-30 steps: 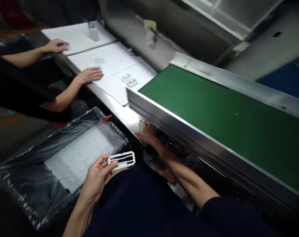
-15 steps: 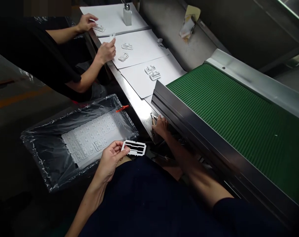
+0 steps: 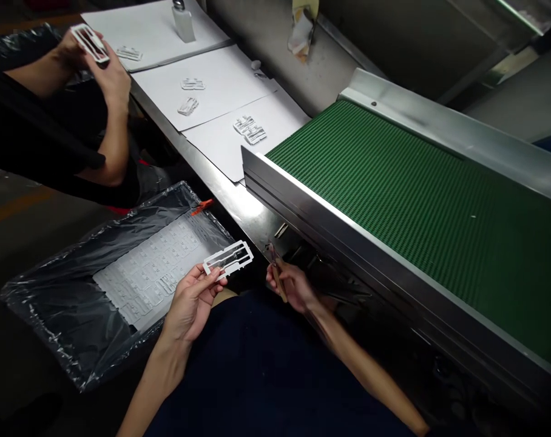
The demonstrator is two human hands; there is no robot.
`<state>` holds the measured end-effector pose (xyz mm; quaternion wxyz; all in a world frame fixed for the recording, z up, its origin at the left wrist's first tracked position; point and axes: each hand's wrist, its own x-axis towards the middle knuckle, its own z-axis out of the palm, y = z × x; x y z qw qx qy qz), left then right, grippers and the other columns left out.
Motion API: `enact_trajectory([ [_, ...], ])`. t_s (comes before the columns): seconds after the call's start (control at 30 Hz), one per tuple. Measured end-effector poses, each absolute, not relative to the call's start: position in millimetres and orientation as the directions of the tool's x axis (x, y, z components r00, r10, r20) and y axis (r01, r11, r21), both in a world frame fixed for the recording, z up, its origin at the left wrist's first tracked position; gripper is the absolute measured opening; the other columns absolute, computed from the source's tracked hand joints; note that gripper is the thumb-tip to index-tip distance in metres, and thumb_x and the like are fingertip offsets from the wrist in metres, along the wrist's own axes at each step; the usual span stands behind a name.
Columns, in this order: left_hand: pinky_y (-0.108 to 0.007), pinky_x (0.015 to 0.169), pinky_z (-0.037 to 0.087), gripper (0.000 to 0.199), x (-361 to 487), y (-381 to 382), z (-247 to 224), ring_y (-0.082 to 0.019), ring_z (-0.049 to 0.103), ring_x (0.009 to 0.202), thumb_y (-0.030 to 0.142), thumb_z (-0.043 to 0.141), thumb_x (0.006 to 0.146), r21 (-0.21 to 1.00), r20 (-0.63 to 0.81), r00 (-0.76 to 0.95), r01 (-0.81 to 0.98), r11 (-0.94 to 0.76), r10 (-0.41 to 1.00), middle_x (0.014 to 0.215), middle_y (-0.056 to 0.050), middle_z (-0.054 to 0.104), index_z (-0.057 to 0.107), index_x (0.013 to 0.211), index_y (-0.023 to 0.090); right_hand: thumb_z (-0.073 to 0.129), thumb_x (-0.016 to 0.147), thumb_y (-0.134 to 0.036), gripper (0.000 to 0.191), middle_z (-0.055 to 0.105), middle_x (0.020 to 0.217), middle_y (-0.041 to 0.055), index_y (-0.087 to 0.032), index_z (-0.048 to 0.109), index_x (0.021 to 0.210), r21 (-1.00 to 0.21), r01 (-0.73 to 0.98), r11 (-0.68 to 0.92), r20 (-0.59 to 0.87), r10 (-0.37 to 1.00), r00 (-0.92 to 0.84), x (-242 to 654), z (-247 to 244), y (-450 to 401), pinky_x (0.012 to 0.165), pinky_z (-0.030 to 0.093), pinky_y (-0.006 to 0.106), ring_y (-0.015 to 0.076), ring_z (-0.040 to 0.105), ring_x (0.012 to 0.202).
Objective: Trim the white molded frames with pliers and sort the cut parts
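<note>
left hand (image 3: 191, 303): fingers closed on white plastic frame (image 3: 227, 260), held up at lower centre, over bin's edge.
right hand (image 3: 294, 286): clamped on small cutters (image 3: 276, 272), tips up, just right of frame, not touching it.
nearby: plastic-lined bin (image 3: 52, 309) w/ stacked white frames (image 3: 152, 273), lower left; green conveyor belt (image 3: 394, 224), right.
step: prob. trimming frame by hand.
next: seems to call for cutter tips on frame edge.

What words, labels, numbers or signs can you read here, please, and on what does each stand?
None can be read. The small bottle shows no legible label, and the white frame in the left hand shows no print I can make out.
</note>
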<state>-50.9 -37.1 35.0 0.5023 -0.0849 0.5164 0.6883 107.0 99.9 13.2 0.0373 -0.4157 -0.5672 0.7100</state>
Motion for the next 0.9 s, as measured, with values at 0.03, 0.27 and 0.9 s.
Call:
enact_trajectory([
  [0.03, -0.015, 0.056, 0.05, 0.015, -47, -35, 33, -0.011, 0.06, 0.068, 0.008, 0.068, 0.072, 0.605, -0.64, -0.462, -0.796, 0.033, 0.614, 0.083, -0.003, 0.062, 0.06, 0.083, 0.013, 0.038, 0.08, -0.034, 0.022, 0.058, 0.074, 0.0035, -0.016, 0.049, 0.085, -0.838, 0.388, -0.383, -0.544, 0.543, -0.639, 110, 15, 90, 0.049, 0.042, 0.022, 0.0102, 0.051, 0.055],
  [0.27, -0.013, 0.065, 0.054, 0.016, -8, -24, 27, -0.012, 0.064, 0.079, -0.003, 0.055, 0.076, 0.399, -0.721, -0.294, -0.916, 0.029, 0.628, 0.083, -0.005, 0.061, 0.062, 0.079, 0.01, 0.068, 0.07, -0.032, 0.032, 0.061, 0.087, 0.0011, -0.019, 0.046, 0.088, -0.899, 0.055, -0.434, -0.383, 0.722, -0.576, 95, 36, 75, 0.059, 0.046, 0.025, 0.0091, 0.053, 0.06],
  [0.9, -0.022, 0.066, 0.043, 0.026, -79, -11, 53, -0.013, 0.055, 0.069, 0.029, 0.074, 0.068, 0.758, -0.629, -0.082, -0.286, 0.586, 0.773, 0.076, -0.003, 0.066, 0.067, 0.09, 0.016, 0.071, 0.066, -0.029, 0.035, 0.054, 0.072, -0.0021, -0.016, 0.046, 0.086, -0.876, 0.168, -0.453, -0.376, 0.422, -0.825, 111, 35, 98, 0.055, 0.038, 0.021, 0.008, 0.047, 0.06],
])
